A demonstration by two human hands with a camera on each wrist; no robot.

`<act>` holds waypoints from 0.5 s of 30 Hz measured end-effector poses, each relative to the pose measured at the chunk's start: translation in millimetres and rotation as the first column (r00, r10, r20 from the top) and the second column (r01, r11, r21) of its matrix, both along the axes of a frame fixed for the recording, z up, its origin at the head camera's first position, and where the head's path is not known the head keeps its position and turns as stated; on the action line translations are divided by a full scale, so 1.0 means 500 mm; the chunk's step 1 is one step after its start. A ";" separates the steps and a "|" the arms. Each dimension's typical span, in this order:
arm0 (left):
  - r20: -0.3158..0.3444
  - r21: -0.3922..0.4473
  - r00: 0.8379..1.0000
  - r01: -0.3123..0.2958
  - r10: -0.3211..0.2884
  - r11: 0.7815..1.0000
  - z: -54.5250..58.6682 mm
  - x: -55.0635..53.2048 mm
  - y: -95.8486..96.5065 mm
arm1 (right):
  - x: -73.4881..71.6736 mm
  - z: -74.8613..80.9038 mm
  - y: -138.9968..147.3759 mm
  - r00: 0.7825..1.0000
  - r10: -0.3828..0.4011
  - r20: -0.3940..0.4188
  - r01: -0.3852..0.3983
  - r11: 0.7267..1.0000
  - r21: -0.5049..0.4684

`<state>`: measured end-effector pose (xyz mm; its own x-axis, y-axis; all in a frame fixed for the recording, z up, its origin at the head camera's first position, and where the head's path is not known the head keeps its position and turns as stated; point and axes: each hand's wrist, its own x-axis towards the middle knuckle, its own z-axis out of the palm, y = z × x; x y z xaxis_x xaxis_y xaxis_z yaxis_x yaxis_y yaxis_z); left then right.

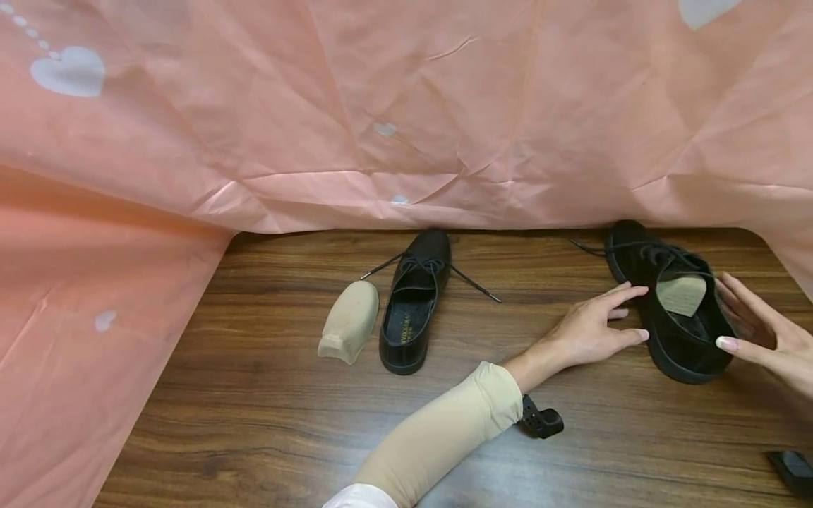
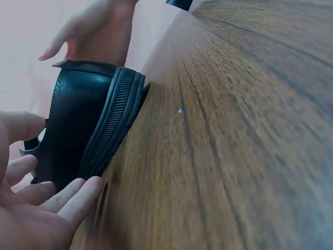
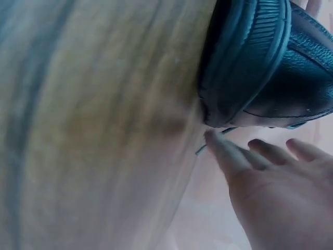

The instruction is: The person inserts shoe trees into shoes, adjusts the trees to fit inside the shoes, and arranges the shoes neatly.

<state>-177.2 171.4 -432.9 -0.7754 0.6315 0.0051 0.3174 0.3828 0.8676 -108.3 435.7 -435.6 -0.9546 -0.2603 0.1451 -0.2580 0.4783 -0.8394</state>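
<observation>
A black lace-up shoe (image 1: pixel 682 339) stands on the wooden table (image 1: pixel 286 423) at the right, with a pale wooden shoe tree (image 1: pixel 681 293) inside it. My left hand (image 1: pixel 625 314) lies open at its left side, straight fingertips at the shoe's edge. My right hand (image 1: pixel 743 321) is open just off its right side; whether it touches, I cannot tell. The left wrist view shows the heel and ribbed sole (image 2: pixel 112 125) near my left hand's fingers (image 2: pixel 67 200). In the right wrist view the shoe (image 3: pixel 265 62) sits above my right hand (image 3: pixel 276 182).
A second black shoe (image 1: pixel 413 303) with loose laces stands mid-table, a bare wooden shoe tree (image 1: pixel 349 321) beside it on the left. Pink sheeting with white hearts (image 1: pixel 406 106) hangs behind and drapes down the left. A dark object (image 1: pixel 794 469) lies at the bottom right.
</observation>
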 end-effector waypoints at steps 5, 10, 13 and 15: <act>0.029 0.040 1.000 -0.006 0.005 0.999 0.006 0.003 -0.014 | -0.005 0.007 -0.007 0.998 0.002 -0.056 -0.008 0.993 -0.120; 0.017 0.041 1.000 -0.001 0.000 0.999 0.006 0.003 -0.026 | -0.003 0.011 -0.010 0.997 -0.018 -0.076 0.010 0.995 -0.099; 0.003 0.026 1.000 0.004 -0.004 1.000 0.007 0.005 -0.032 | 0.003 0.017 -0.016 0.995 -0.068 -0.077 0.065 0.997 -0.032; -0.026 -0.003 1.000 0.012 -0.012 1.000 0.010 0.007 -0.038 | 0.008 0.024 -0.023 0.992 -0.105 -0.070 0.105 0.994 -0.006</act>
